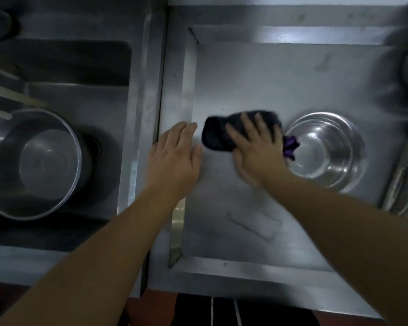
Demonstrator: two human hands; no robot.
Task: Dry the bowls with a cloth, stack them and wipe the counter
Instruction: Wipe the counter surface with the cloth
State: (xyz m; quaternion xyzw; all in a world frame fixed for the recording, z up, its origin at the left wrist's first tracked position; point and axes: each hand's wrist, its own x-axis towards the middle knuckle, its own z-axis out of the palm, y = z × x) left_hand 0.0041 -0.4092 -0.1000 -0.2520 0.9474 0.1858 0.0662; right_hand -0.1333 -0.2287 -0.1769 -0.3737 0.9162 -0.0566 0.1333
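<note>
Head view shows my right hand pressing flat, fingers spread, on the dark bunched cloth with a purple corner, which lies on the brushed stainless steel counter. My left hand rests open, fingers straight, on the raised edge between the counter and the steel sink beside it, holding nothing. The shiny round steel bowl stands upright just right of the cloth; whether it is one bowl or a stack, I cannot tell. I judge I am at the wiping step.

To do it well, I want my palm weight spread over the whole cloth, strokes that overlap, and care that the purple corner does not catch the bowl's rim and push it. Corners and the raised lip need a fingertip pass, since water would likely gather there. A large steel pot sits in the sink.
</note>
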